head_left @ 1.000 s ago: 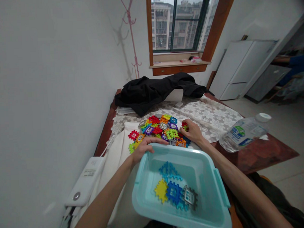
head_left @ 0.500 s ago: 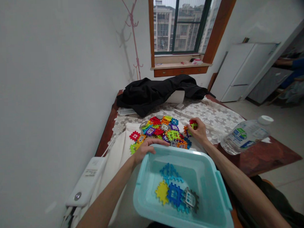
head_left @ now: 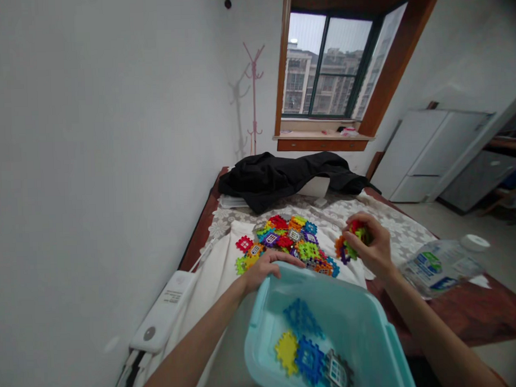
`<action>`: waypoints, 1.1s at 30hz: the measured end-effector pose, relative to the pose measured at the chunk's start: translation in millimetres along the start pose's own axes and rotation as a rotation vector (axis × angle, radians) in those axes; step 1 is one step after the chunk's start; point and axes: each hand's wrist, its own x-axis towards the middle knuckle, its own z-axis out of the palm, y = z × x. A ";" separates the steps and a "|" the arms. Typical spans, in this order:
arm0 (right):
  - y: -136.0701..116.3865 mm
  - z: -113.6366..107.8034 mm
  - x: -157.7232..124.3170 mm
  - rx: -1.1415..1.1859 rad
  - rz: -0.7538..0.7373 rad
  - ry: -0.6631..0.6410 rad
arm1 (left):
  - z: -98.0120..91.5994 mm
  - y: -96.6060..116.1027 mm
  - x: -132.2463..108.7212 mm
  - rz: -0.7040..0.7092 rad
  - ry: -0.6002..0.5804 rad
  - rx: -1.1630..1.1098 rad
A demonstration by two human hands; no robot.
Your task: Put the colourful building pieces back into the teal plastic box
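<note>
A pile of colourful toothed plastic tiles lies on a white cloth over the table. My right hand is lifted above the table to the right of the pile, closed on a bunch of tiles in red, green, orange and purple. My left hand rests on the far left rim of a light blue plastic bin, fingers curled over its edge. Inside the bin lie several tiles in blue, yellow and grey.
A black jacket lies at the table's far end. A water bottle lies on its side at the right. A white power strip sits at the left edge near the wall. A lace cloth covers the table.
My right hand has risen off the pile with a bunch of tiles and moved right and toward me. The view has tilted up. My left hand stays on the bin rim.
</note>
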 end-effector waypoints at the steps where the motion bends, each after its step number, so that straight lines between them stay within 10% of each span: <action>1: -24.4 -0.5 1.6 0.085 -0.068 -0.146 | 0.3 0.4 -0.1 0.003 -0.001 0.004; 7: -114.6 48.8 -21.2 0.017 -0.471 -1.245 | 5.5 9.9 -4.2 0.046 0.018 0.026; 14: -92.2 105.7 -65.7 -0.136 -0.635 -1.669 | 1.4 5.8 -2.8 0.041 -0.027 0.052; 21: -84.9 103.5 -59.8 0.075 -0.700 -1.513 | 0.1 1.9 -2.0 0.025 0.001 0.053; 28: -94.7 67.7 2.5 0.424 -0.325 -1.346 | -2.1 -3.5 -4.9 -0.001 0.087 0.084; 33: -37.0 47.9 52.6 0.081 -0.040 -0.909 | -0.5 -0.6 -2.7 -0.019 0.017 0.027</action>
